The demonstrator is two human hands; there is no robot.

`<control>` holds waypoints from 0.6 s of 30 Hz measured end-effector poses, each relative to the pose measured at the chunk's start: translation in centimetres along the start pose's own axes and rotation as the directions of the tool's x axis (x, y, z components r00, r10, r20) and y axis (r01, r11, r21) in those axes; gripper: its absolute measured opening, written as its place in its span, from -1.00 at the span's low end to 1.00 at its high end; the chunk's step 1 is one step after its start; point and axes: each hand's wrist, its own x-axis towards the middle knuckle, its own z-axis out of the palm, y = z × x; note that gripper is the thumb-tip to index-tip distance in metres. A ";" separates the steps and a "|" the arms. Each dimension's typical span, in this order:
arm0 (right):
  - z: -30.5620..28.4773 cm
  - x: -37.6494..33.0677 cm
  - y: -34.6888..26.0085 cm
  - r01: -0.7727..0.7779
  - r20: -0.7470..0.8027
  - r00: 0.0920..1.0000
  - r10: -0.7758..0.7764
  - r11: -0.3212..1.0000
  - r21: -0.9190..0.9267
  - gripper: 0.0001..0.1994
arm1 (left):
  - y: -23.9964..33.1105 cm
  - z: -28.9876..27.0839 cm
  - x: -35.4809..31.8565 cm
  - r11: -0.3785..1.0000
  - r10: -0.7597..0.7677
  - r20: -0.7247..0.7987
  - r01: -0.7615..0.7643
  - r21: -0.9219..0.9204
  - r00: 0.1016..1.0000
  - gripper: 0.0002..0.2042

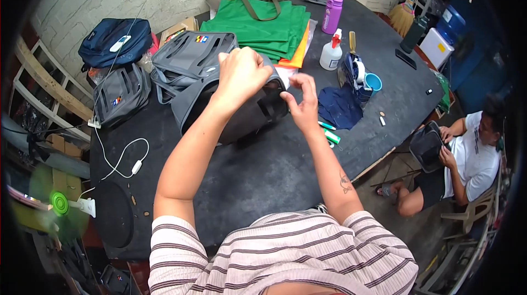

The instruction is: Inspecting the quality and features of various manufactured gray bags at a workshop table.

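Note:
A grey bag [185, 109] with a dark inside [236, 116] lies on the black table in front of me. My left hand [241, 75] is closed in a fist above the bag's opening; whatever its fingers hold is hidden. My right hand [303, 100] is at the bag's right edge, its fingers curled and the thumb apart from them. No thing shows in the gap between that thumb and forefinger. Just behind, another grey bag [192, 53] with a small coloured patch lies flat, partly covered by the nearer one.
Green fabric bags [258, 26] are stacked at the back. A purple bottle [332, 14], a spray bottle [331, 53], a blue cup [373, 82] and dark cloth [339, 107] stand or lie rightward. A white cable [118, 171] crosses the left. A seated person [475, 152] handles a black bag.

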 end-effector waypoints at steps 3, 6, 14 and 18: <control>0.2 2.1 -1.6 0.241 0.166 0.960 -0.224 0.967 -0.088 -0.62 | 0.3 0.5 0.4 0.991 -0.037 0.079 0.047 -0.127 0.996 -0.78; 0.3 2.8 -0.2 0.320 0.156 0.944 -0.291 0.923 -0.213 -0.68 | 0.8 1.4 0.5 1.000 -0.004 0.052 0.004 -0.009 0.999 -0.76; -3.9 0.9 6.0 0.229 -0.106 0.946 -0.308 0.860 -0.457 -0.86 | -6.9 -5.4 -1.7 0.899 -0.306 -0.033 0.277 -0.339 0.952 -0.82; -4.0 1.7 3.9 0.319 0.057 0.943 -0.329 0.836 -0.446 -0.87 | -11.4 -7.1 -5.3 0.721 -0.315 0.131 0.327 -0.611 0.940 -0.83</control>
